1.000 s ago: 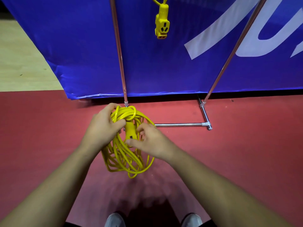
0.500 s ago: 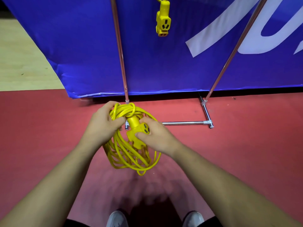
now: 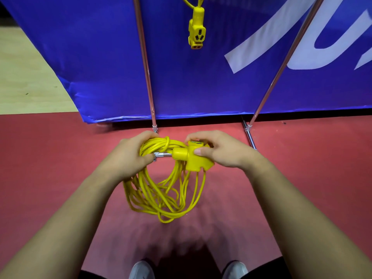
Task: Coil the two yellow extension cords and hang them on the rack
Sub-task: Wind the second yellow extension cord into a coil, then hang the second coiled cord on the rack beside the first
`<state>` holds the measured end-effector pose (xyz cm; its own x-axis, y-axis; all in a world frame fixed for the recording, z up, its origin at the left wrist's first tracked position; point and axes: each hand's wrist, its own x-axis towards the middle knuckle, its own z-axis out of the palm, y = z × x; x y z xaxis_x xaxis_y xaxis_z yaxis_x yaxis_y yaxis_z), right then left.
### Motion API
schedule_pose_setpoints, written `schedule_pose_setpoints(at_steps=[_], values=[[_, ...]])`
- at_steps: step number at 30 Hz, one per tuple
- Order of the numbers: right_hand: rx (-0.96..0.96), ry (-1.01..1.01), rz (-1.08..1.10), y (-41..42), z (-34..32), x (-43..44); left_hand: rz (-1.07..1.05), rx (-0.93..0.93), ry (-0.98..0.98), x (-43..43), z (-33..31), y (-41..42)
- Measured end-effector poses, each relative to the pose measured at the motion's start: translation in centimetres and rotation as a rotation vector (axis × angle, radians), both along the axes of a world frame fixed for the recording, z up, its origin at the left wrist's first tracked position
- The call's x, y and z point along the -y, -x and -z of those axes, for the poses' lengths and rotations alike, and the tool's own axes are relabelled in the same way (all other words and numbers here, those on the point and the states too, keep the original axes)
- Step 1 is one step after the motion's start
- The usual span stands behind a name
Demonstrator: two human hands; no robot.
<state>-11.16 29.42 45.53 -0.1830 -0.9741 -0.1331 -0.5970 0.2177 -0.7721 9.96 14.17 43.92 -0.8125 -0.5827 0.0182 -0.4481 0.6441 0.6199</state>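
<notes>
Yellow coil hangs down; its socket lies sideways.

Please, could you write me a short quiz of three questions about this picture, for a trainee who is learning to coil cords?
1. Choose one: what does the right hand hold?
A) a roll of tape
B) the yellow plastic socket block
C) a pair of scissors
2. True or false: the left hand grips the top of the coiled yellow extension cord.
3. Fill in the blank: a second yellow socket hangs from above, in front of the ____ fabric banner.

Key: 1 B; 2 true; 3 blue.
</notes>
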Motion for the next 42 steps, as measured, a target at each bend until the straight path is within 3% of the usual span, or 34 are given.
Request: schedule_pose_setpoints(at_steps=[5, 8, 12, 14, 16, 20, 28, 35, 42], values=[[-0.171, 0.160, 0.061, 0.0, 2.8, -0.2, -0.043, -0.216, -0.475, -1.3, -0.2, 0.8], [-0.205, 0.277, 0.185, -1.7, 4.1, 0.2, -0.060, -0.311, -0.589, -1.6, -0.7, 1.3], [-0.190, 0.256, 0.144, -3.7, 3.9, 1.4, 0.029, -0.355, -0.653, -1.5, -1.5, 1.3], [-0.220, 0.315, 0.199, -4.1, 3.8, 1.6, 0.123, -0.350, -0.670, -1.8, -1.8, 1.2], [-0.101, 0.356, 0.225, -3.9, 3.5, 1.5, 0.202, -0.335, -0.674, -2.1, -2.1, 1.2], [0.037, 0.244, 0.152, -3.3, 2.6, 1.3, 0.248, -0.289, -0.610, -2.0, -2.6, 1.2], [0.247, 0.083, 0.078, -3.1, 0.8, 0.7, 0.185, -0.031, -0.111, -1.1, -2.0, 1.0], [0.494, 0.300, 0.211, -0.9, -1.9, -0.2, 0.175, -0.191, -0.258, -1.9, -2.5, 2.2], [0.498, 0.203, 0.150, 1.5, -0.6, -1.1, 0.206, -0.256, -0.399, -1.3, -1.9, 4.0]])
